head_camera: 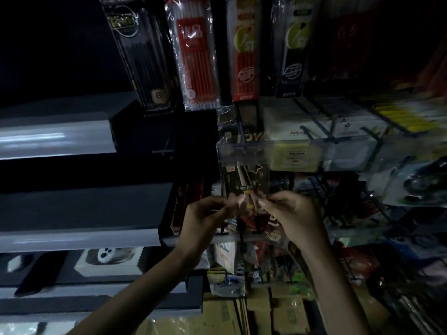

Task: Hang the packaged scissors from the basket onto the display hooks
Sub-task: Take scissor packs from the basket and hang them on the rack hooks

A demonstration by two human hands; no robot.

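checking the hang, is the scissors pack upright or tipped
Upright: the scissors pack stands vertical, left hand and right hand pinching its bottom edge.

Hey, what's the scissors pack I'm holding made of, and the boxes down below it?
The scissors pack looks like dark printed card, probably behind clear glossy plastic. Its front has a faint sheen, though the dim light leaves this uncertain. The boxes look like plain brown cardboard, matte, with folded flaps.

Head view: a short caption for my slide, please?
Left hand and right hand pinch packaged scissors below a clear shelf strip.
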